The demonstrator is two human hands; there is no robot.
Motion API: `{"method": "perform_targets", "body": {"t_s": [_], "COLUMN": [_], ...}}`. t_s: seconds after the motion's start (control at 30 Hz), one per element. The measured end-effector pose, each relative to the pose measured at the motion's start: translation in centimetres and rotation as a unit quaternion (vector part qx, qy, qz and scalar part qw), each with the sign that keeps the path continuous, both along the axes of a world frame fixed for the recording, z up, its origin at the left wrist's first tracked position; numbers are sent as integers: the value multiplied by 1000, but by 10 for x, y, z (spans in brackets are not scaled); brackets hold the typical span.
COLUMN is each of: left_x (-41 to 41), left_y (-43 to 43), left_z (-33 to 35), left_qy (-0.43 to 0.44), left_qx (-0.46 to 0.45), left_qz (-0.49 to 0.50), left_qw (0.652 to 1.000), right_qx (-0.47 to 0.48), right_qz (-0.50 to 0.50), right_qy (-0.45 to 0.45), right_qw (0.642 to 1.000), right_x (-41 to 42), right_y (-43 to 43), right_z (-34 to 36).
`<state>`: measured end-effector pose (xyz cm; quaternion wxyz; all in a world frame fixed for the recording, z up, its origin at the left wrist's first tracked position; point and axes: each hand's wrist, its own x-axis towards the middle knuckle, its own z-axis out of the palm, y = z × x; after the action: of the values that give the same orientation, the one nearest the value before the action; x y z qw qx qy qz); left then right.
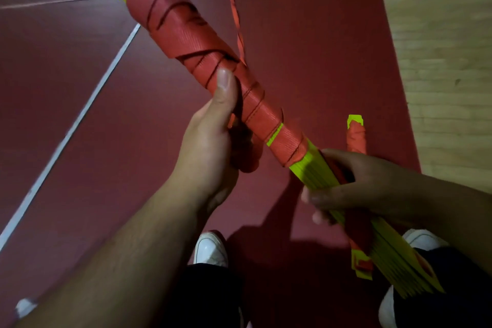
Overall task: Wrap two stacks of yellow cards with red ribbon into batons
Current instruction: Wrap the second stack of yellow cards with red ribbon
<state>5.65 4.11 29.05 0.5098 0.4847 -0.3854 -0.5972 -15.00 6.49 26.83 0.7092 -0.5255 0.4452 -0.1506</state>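
Nearest are two white shoes (pixel 210 250) on the red floor (pixel 319 34). Everything else is held in the air above it.

The right grip (pixel 354 184) is clenched round the bare near end of the yellow cards (pixel 316 168). It also seems to hold a slimmer second baton (pixel 356 138), already bound in red. That baton's yellow tips show above and below the hand, and it crosses the big stack at an angle.

From there the stack's long axis runs up and away to the left. The left grip (pixel 210 141) sits about halfway along, its fingers curled under the red ribbon (pixel 186 32) and its thumb laid flat along the windings, pointing away from the body. The windings cover most of the stack. Yellow shows only at the far tip, in a short stretch by the right grip and in one thin slit between turns.

Just past the left thumb, on the right-hand side of the stack, the loose ribbon tail (pixel 234 8) leaves the wrap. It runs twisted, straight away from the person and out of view at the top.

The left grip is much the nearer hand to that exit point, so it probably pins the last turn while the right grip steadies the axis or turns it. The tail looks likely to need untwisting before it will lie flat, and the slit suggests the near turns could slip.

Farthest off, a white line (pixel 106 66) crosses the floor on the left and pale wood flooring (pixel 439 61) borders it on the right.
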Motion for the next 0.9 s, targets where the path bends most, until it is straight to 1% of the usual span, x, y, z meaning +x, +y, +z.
{"method": "perform_targets", "body": {"t_s": [0.03,0.07,0.17,0.27,0.37,0.43,0.53,0.67,0.77,0.9], "left_x": [1,3,10,21,31,32,26,15,3,-11], "left_y": [0,0,1,-1,-5,-6,-1,5,8,13], "left_z": [2,4,4,2,0,1,1,-1,-4,-4], "left_qy": [5,-3,-40,-74,-143,-175,-173,-108,-64,-23], "left_qx": [-8,-12,-36,-91,-154,-163,-141,-55,9,72], "left_qz": [-12,-28,-54,-73,-132,-170,-164,-122,-72,0], "left_qw": [1000,1000,997,990,969,956,961,985,995,997], "right_qx": [29,26,-46,-98,-119,-134,-167,-219,-254,-314], "right_qz": [4,7,-26,-55,-79,-94,-113,-131,-149,-140], "right_qy": [-25,-26,2,20,13,19,67,165,233,283], "right_qw": [999,999,999,993,990,986,977,953,927,895], "right_x": [0,2,4,0,-6,-6,-4,-4,-3,-1], "right_y": [0,2,4,0,-4,-5,-5,-4,-1,2], "right_z": [1,1,0,3,2,1,0,-9,-18,-25]}}
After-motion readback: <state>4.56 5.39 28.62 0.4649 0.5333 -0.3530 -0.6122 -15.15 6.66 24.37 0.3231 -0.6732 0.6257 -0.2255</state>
